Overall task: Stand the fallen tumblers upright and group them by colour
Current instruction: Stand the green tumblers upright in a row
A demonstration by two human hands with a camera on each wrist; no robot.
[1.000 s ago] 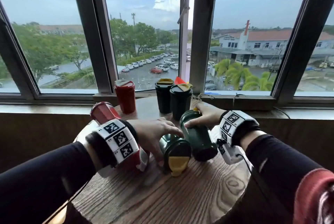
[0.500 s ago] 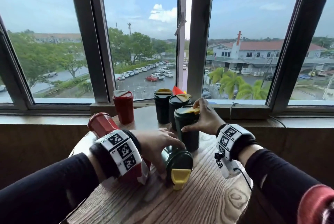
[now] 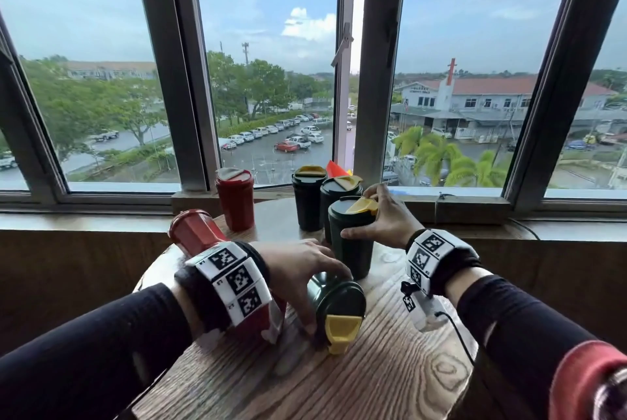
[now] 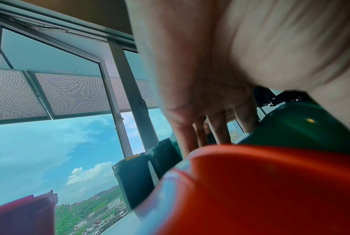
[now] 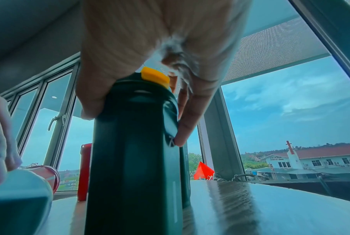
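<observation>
My right hand [image 3: 380, 219] grips a dark green tumbler [image 3: 353, 243] near its yellow-flapped lid; it stands upright on the round wooden table [image 3: 373, 368], just in front of two more upright green tumblers [image 3: 307, 202]. The right wrist view shows the same green tumbler [image 5: 134, 155] with thumb and fingers around its top. My left hand [image 3: 302, 277] curls over a fallen green tumbler [image 3: 339, 304], whose lid points toward me. A fallen red tumbler [image 3: 193, 233] lies under my left wrist. One red tumbler [image 3: 235, 202] stands upright at the back.
The table butts against a window ledge [image 3: 458, 209] and tall window frames behind the tumblers. A red-orange flag tip [image 3: 332, 168] shows behind the green group. Bare wood stretches along the near and right parts of the tabletop.
My right hand lifted the fallen green tumbler from lying on its side to standing upright, next to the two upright green ones. My left hand stayed on the other fallen green tumbler.
</observation>
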